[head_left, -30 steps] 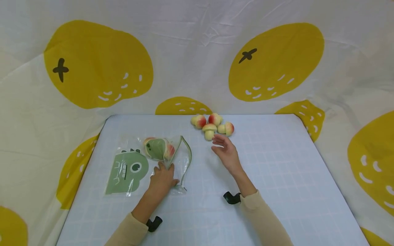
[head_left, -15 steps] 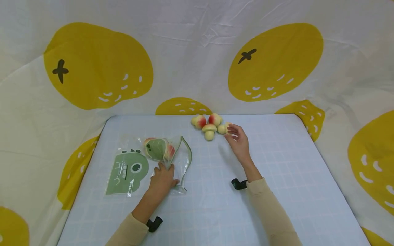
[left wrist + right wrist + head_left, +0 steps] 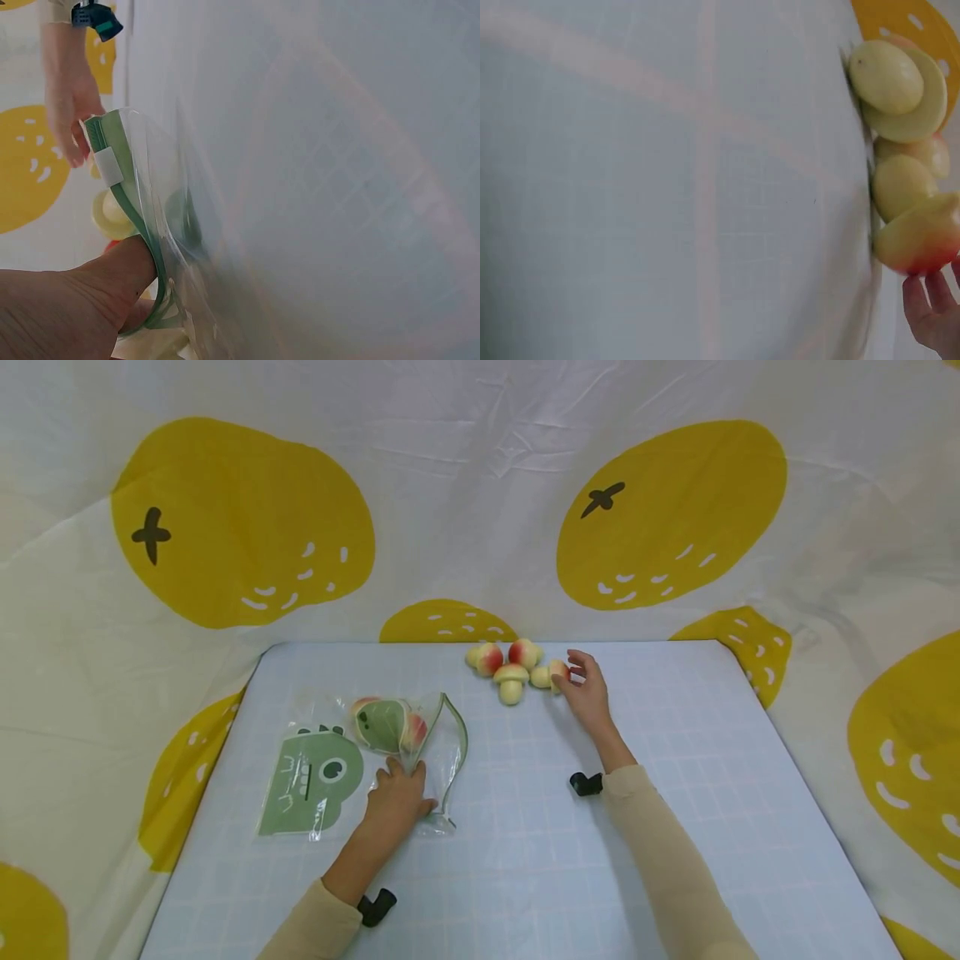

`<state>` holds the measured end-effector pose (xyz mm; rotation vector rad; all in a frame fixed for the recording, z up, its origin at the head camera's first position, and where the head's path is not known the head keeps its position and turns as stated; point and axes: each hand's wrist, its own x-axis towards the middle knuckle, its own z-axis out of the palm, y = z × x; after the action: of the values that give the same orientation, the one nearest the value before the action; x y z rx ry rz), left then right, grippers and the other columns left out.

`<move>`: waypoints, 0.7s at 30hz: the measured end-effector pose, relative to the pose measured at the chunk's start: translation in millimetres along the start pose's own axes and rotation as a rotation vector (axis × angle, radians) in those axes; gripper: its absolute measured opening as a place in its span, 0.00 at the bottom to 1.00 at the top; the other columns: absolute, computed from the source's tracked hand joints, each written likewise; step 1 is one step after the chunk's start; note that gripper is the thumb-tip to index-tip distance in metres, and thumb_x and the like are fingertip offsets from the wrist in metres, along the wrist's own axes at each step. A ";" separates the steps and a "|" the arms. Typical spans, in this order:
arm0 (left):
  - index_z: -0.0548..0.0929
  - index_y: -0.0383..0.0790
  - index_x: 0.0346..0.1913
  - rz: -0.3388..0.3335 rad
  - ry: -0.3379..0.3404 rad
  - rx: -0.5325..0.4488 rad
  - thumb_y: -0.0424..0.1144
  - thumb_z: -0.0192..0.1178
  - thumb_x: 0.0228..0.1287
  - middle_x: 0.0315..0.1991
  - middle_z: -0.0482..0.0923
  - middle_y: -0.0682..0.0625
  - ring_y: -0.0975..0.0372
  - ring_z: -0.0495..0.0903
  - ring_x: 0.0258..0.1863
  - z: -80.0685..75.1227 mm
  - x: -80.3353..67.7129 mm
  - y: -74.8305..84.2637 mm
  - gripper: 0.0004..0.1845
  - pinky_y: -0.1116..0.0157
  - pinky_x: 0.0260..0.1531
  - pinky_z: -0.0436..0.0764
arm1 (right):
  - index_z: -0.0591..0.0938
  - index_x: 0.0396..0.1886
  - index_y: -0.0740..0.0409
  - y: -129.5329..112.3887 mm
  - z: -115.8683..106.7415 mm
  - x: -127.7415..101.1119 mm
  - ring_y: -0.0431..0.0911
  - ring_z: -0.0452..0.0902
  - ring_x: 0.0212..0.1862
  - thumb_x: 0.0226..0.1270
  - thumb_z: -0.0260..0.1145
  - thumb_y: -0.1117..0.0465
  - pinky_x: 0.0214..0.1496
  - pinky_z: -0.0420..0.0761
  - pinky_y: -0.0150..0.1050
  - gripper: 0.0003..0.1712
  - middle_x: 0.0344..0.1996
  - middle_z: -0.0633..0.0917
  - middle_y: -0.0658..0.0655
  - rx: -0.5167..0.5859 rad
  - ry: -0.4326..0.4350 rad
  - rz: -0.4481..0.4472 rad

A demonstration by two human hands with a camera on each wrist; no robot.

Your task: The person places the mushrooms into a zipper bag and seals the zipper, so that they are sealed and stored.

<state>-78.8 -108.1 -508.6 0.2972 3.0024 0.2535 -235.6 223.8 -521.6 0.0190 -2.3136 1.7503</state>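
Note:
In the head view my left hand [image 3: 397,797] is at the mouth of a clear zip bag [image 3: 438,752] with green dinosaur print. In the left wrist view its fingers hold the bag's edge, with the green zip strip [image 3: 129,196] and white slider [image 3: 108,166] beside them. Inside the bag is a red-and-cream toy mushroom [image 3: 415,729], partly hidden by the print. My right hand [image 3: 588,693] is at the rightmost loose toy mushroom [image 3: 557,675], thumb and fingers spread about its red cap. In the right wrist view the fingertips [image 3: 916,296] are right at that cap [image 3: 922,244].
Three more toy mushrooms lie near the table's back edge: one on the left [image 3: 487,657], one behind [image 3: 522,652] and one in front [image 3: 511,683]. The bag's flat dinosaur-face end [image 3: 311,781] lies left of my left hand. A patterned cloth [image 3: 465,510] hangs behind the table.
My right hand has moved right and away from me, from beside the front mushroom to the rightmost one. My left hand and the bag have stayed in place.

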 end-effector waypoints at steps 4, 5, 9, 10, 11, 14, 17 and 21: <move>0.77 0.30 0.61 0.004 -0.003 -0.002 0.51 0.74 0.56 0.54 0.67 0.14 0.28 0.75 0.47 0.7 0.0 0.0 0.37 0.40 0.31 0.82 | 0.68 0.70 0.65 5.7 -0.1 4.0 0.62 0.70 0.61 0.65 0.70 0.69 0.62 0.72 0.50 0.35 0.64 0.71 0.72 0.023 -0.028 0.092; 0.77 0.30 0.61 0.004 -0.004 -0.003 0.51 0.74 0.56 0.54 0.67 0.14 0.28 0.75 0.47 0.6 -0.1 -0.1 0.37 0.40 0.31 0.82 | 0.67 0.71 0.65 6.4 -0.3 4.3 0.62 0.70 0.62 0.65 0.70 0.68 0.62 0.72 0.49 0.36 0.64 0.72 0.71 0.026 -0.031 0.116; 0.77 0.30 0.61 0.005 -0.006 0.000 0.51 0.74 0.56 0.54 0.67 0.14 0.28 0.75 0.47 0.6 -0.2 -0.8 0.36 0.40 0.31 0.82 | 0.66 0.73 0.62 8.2 0.1 4.1 0.61 0.70 0.63 0.65 0.70 0.66 0.62 0.72 0.48 0.38 0.65 0.72 0.67 0.019 -0.044 0.199; 0.77 0.30 0.61 0.005 -0.005 0.001 0.51 0.74 0.56 0.54 0.67 0.14 0.28 0.75 0.47 0.8 -0.1 -1.0 0.36 0.40 0.31 0.82 | 0.66 0.73 0.62 8.4 0.1 4.1 0.61 0.70 0.63 0.65 0.70 0.66 0.62 0.72 0.49 0.38 0.65 0.72 0.67 0.022 -0.047 0.209; 0.77 0.30 0.61 0.006 -0.004 0.001 0.51 0.74 0.56 0.54 0.67 0.14 0.28 0.75 0.47 1.2 0.0 -1.3 0.36 0.40 0.31 0.82 | 0.66 0.73 0.62 8.7 0.1 3.9 0.61 0.70 0.63 0.65 0.70 0.65 0.62 0.72 0.49 0.38 0.66 0.72 0.66 0.021 -0.050 0.217; 0.77 0.30 0.61 0.007 -0.001 0.004 0.51 0.74 0.56 0.54 0.67 0.14 0.27 0.75 0.47 2.0 0.2 -1.6 0.36 0.40 0.31 0.82 | 0.66 0.74 0.60 8.5 0.0 3.4 0.60 0.70 0.62 0.66 0.70 0.65 0.60 0.72 0.48 0.38 0.66 0.72 0.66 0.026 -0.057 0.238; 0.76 0.30 0.61 0.004 -0.003 0.005 0.51 0.74 0.56 0.54 0.67 0.14 0.28 0.75 0.47 2.4 0.4 -1.6 0.36 0.40 0.31 0.82 | 0.65 0.74 0.60 8.4 -0.2 3.1 0.59 0.71 0.61 0.66 0.70 0.64 0.59 0.72 0.45 0.39 0.66 0.72 0.66 0.026 -0.062 0.251; 0.77 0.30 0.61 0.003 -0.005 0.009 0.51 0.74 0.56 0.54 0.67 0.14 0.28 0.75 0.48 2.9 0.6 -1.5 0.36 0.40 0.31 0.82 | 0.66 0.74 0.60 8.6 0.1 3.2 0.59 0.71 0.61 0.66 0.71 0.64 0.58 0.73 0.43 0.39 0.65 0.72 0.66 0.025 -0.063 0.260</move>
<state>-79.3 -108.9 -511.8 0.3023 2.9987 0.2393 -240.0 226.6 -529.1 -0.2364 -2.4305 1.9248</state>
